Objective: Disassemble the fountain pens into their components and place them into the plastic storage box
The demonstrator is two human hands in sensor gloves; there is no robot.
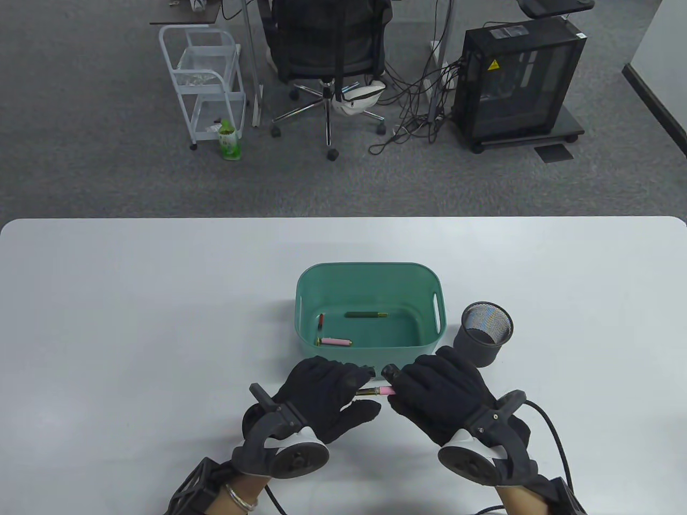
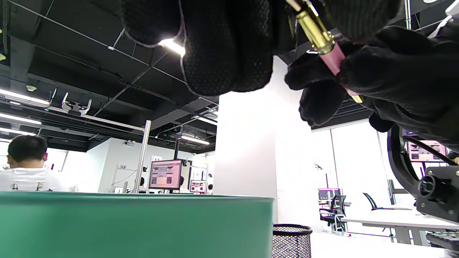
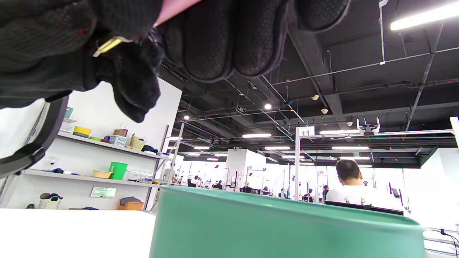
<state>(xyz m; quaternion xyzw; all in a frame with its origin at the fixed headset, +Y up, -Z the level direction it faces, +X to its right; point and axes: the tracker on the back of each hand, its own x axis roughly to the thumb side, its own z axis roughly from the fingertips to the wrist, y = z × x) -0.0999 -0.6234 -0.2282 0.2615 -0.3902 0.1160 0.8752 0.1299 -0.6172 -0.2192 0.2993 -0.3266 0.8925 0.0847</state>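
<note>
A pink fountain pen barrel [image 1: 384, 390] with a gold section [image 1: 366, 392] spans the gap between both gloved hands, just in front of the green plastic box [image 1: 369, 268]. My left hand [image 1: 343, 387] grips the gold end and my right hand [image 1: 414, 387] grips the pink barrel. In the left wrist view the gold section [image 2: 312, 28] and the pink barrel [image 2: 336, 61] cross the top right. The right wrist view shows a sliver of pink barrel [image 3: 173, 10] and a gold clip [image 3: 107, 46]. Inside the box lie a pink part [image 1: 334, 341], a green part [image 1: 366, 315] and a small red-and-dark part [image 1: 320, 322].
A dark mesh pen cup [image 1: 485, 332] stands right of the box. The white table [image 1: 134, 322] stretches wide on both sides. Beyond its far edge are an office chair [image 1: 327, 59], a white cart [image 1: 206, 80] and a computer tower [image 1: 518, 80].
</note>
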